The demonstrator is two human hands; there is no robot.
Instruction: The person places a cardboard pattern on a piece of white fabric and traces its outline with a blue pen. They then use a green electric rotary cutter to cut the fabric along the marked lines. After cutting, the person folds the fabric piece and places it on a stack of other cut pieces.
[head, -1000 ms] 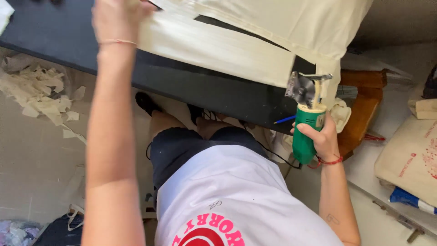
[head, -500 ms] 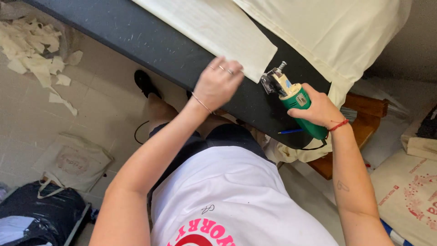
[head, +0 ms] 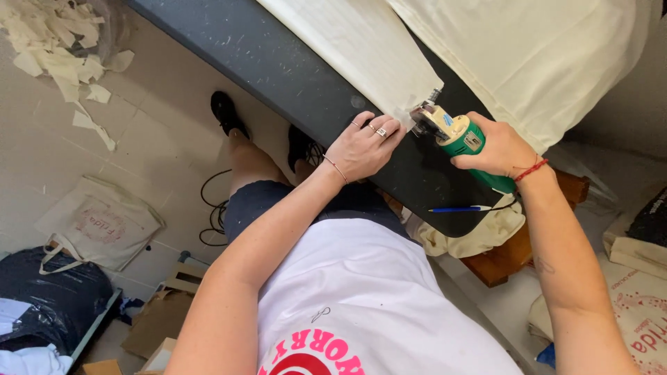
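My right hand [head: 497,147] grips a green electric cutter [head: 455,139] whose metal head rests at the near edge of a cream cloth strip [head: 361,48]. My left hand [head: 365,146] lies flat on the black table [head: 278,66], fingertips pressing the corner of that cloth just left of the cutter head. A larger cream cloth [head: 535,55] lies over the table beyond the tool. A blue pen [head: 458,208] sits on the table near my right wrist.
Cloth scraps [head: 62,48] litter the floor at upper left. A printed tote bag [head: 101,222] and a black bag [head: 42,292] lie at left. A wooden stool [head: 528,243] with crumpled cloth stands under the table's end. More tote bags [head: 639,305] are at right.
My left hand came down from the table's far side to the cloth corner beside the cutter. My right hand brought the cutter up from below the table edge onto the cloth.
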